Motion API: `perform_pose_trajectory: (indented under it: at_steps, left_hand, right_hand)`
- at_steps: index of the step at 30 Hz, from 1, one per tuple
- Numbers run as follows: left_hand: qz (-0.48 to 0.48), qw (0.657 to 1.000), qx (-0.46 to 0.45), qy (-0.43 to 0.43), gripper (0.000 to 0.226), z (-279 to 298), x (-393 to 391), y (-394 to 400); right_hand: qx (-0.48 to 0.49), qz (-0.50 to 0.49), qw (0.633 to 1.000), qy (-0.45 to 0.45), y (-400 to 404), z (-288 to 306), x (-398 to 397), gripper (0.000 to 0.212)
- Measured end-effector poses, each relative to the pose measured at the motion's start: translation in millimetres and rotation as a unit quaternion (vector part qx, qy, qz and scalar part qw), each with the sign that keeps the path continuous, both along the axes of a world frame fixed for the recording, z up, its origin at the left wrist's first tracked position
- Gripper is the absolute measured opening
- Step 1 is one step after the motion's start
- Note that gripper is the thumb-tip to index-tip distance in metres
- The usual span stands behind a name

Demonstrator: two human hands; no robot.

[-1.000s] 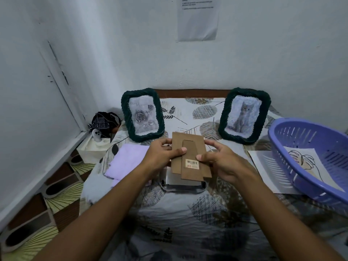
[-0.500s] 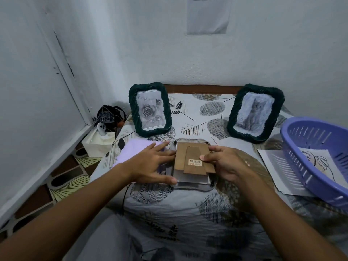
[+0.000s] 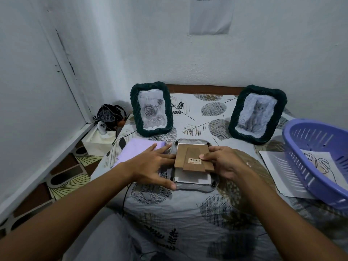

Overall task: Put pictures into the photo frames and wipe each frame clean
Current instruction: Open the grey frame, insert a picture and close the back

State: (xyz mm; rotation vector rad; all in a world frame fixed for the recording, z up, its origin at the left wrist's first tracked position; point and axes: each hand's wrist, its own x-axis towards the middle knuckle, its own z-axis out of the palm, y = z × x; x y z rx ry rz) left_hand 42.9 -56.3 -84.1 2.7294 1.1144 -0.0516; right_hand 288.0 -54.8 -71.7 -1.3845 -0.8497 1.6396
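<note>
A third photo frame (image 3: 194, 186) lies face down on the table in front of me, a white sheet showing inside it. Over it sits a brown cardboard backing board (image 3: 192, 157) with a stand flap and barcode sticker. My right hand (image 3: 224, 162) pinches the board's right edge. My left hand (image 3: 156, 164) rests with spread fingers on the frame's left side, touching the board's left edge. Two dark green frames stand at the back: one with a rose picture (image 3: 152, 108), one with a cat picture (image 3: 257, 113). A lilac cloth (image 3: 137, 150) lies left of my left hand.
A purple plastic basket (image 3: 316, 140) holding a leaf line drawing (image 3: 320, 163) sits at the right, over a loose printed sheet (image 3: 282, 172). A tissue box and a dark bag (image 3: 109, 115) stand in the left corner below the table. Walls close in behind and left.
The backing board came down from in front of me onto the face-down frame. My left hand let go of it and spread flat on the frame's left side.
</note>
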Motion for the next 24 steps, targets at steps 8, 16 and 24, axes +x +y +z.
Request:
perform_pose_trajectory:
  at_steps: [8,16,24]
  left_hand:
    - [0.001,1.0,-0.005,-0.008,0.1,-3.9,-1.3,0.6]
    - [0.004,1.0,-0.004,-0.004,0.103,-5.9,-1.3,2.2]
    - [0.017,0.999,0.003,-0.026,0.11,-5.6,-3.5,2.9]
  right_hand:
    - [0.0,0.012,1.0,-0.01,2.1,-2.5,-2.6,0.036]
    - [-0.003,0.005,1.0,-0.012,1.5,1.8,0.2,0.028]
    - [-0.007,0.013,0.998,-0.068,0.9,5.3,-0.9,0.051]
